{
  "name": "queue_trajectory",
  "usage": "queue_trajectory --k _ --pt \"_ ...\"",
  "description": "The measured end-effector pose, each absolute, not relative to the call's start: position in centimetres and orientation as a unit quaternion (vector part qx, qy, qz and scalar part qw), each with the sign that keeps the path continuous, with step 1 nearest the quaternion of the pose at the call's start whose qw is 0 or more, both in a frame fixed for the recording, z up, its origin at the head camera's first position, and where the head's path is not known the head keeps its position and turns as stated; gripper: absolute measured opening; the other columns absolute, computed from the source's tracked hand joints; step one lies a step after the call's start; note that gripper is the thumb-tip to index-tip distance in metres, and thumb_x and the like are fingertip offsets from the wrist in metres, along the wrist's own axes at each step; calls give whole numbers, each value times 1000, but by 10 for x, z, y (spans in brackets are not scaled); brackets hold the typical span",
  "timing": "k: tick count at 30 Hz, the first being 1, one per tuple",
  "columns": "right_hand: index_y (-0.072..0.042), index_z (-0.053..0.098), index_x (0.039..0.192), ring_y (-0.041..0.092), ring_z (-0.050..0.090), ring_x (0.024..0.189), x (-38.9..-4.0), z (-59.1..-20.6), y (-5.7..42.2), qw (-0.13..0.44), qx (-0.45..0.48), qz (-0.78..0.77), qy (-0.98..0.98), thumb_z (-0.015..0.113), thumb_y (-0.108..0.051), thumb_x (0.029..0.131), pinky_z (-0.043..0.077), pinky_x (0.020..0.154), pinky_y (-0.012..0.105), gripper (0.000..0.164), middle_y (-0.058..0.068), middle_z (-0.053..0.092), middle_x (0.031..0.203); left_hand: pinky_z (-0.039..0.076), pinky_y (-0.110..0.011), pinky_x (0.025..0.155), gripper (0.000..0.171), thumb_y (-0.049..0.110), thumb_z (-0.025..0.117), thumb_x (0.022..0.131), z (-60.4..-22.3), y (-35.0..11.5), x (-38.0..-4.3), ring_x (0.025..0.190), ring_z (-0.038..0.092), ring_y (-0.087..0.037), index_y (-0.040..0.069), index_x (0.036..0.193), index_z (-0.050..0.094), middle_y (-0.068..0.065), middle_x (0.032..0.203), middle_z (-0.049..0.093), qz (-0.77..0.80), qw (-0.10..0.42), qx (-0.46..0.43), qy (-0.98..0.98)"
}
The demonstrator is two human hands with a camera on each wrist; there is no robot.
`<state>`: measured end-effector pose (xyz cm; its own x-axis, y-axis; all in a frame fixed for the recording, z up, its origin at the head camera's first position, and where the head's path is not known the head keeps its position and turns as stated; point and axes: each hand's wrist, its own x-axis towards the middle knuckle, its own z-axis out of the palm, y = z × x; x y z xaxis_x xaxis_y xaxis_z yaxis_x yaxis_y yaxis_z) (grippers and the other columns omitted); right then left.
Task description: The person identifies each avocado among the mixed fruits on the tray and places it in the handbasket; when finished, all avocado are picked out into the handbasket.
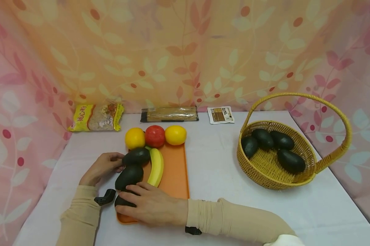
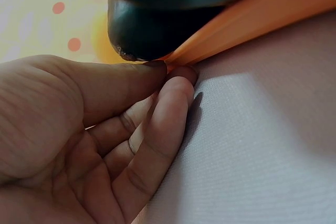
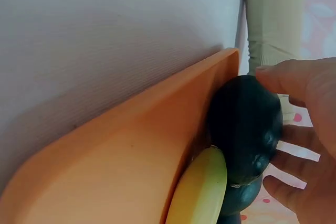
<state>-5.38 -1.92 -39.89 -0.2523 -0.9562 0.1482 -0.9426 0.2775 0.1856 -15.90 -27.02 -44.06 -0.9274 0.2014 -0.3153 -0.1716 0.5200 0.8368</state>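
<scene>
An orange tray [image 1: 174, 171] holds a row of three dark green avocados along its left side, with a yellow banana [image 1: 156, 165] beside them. My left hand [image 1: 100, 168] pinches the tray's left rim between thumb and fingertips, close by the farthest avocado [image 1: 136, 156]. Over the tray's near end, my right hand [image 1: 160, 206] grips the nearest avocado [image 3: 244, 127], thumb on one side and fingers on the other. Between these two lies the middle avocado [image 1: 129, 177]. At the tray's far end sit an orange [image 1: 134, 138], a red round fruit [image 1: 155, 136] and a lemon [image 1: 175, 135].
A wicker basket [image 1: 265, 177] with a tall handle stands on the right, holding several avocados [image 1: 290, 161]. Along the back lie a yellow food packet [image 1: 96, 118], a pack of dry noodles [image 1: 169, 114] and a small white-and-brown sachet [image 1: 221, 115]. Patterned curtains enclose the table.
</scene>
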Motion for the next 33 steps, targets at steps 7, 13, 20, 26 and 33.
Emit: queue_trajectory --k 7,13,20,26,33 --pt "-23 55 136 16 52 117 -55 -401 -19 129 585 -20 -801 48 -30 103 45 104 28 34 1 53 128 55 -23 68 35 11 54 98 -440 -271 -158 74 63 -8 -12 123 56 -11 94 70 494 187 13 849" --pt "-25 53 130 15 52 109 -56 -402 -17 118 576 -14 -809 56 -28 99 47 95 23 30 2 52 134 55 -23 68 36 12 53 98 -439 -270 -158 76 62 -9 -11 125 55 -12 96 70 489 193 6 851" --pt "-25 52 128 13 50 106 -58 -405 -16 133 576 -13 -806 57 -27 99 44 95 22 29 -6 59 123 55 -23 69 36 13 53 98 -438 -270 -157 77 62 -10 -11 124 56 -11 96 69 481 196 1 855" --pt "-26 50 134 13 51 116 -61 -398 -13 122 576 29 -808 67 -40 90 44 101 22 49 -5 57 126 55 -23 69 36 13 53 98 -438 -270 -158 76 62 -9 -11 124 56 -10 95 69 481 196 2 855" --pt "-24 52 135 16 52 118 -77 -367 9 146 538 86 -825 72 -45 85 45 101 24 57 0 57 128 55 -22 69 36 14 53 97 -440 -269 -160 77 63 -9 -10 124 57 -10 96 69 479 197 -1 856"
